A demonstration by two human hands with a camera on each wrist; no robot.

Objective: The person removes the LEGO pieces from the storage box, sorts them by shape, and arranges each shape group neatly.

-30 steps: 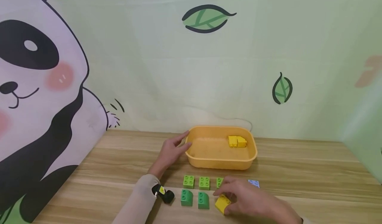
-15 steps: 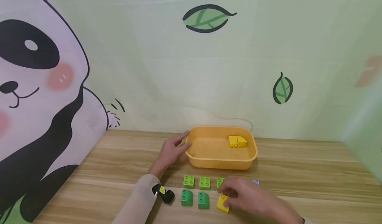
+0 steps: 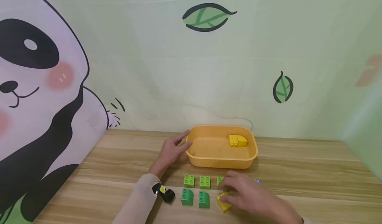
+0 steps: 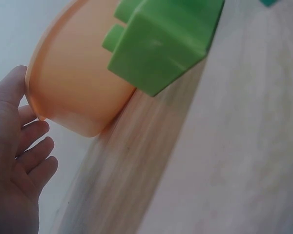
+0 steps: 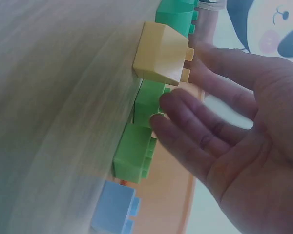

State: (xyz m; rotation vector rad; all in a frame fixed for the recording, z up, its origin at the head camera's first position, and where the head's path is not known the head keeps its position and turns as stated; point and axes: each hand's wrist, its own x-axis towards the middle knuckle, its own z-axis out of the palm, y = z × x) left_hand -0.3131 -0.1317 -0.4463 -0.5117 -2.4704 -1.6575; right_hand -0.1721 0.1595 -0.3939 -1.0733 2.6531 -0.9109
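Observation:
My left hand (image 3: 171, 152) rests on the left end of the orange-yellow plastic bin (image 3: 221, 163); thumb and forefinger touch its rim and the other fingers are loosely bent. My right hand (image 3: 246, 192) is over a yellow toy brick (image 3: 223, 204), thumb against it, fingers extended. In the right wrist view, this yellow brick (image 5: 161, 53) has a sloped side, and the thumb is by its studs without the fingers closing round it. Left of it stand two dark green curved bricks (image 3: 187, 197). Behind are light green square bricks (image 3: 189, 181), one partly covered by my right hand.
Two yellow bricks (image 3: 237, 140) lie inside the bin's right end. A blue brick (image 5: 113, 208) stands right of the light green ones, mostly hidden in the head view. The wooden table (image 3: 313, 171) meets a panda-printed backdrop (image 3: 149, 68).
The yellow brick under my right hand has turned on the table and shifted slightly right. My right hand moved a little right with it. The left hand stays at the bin.

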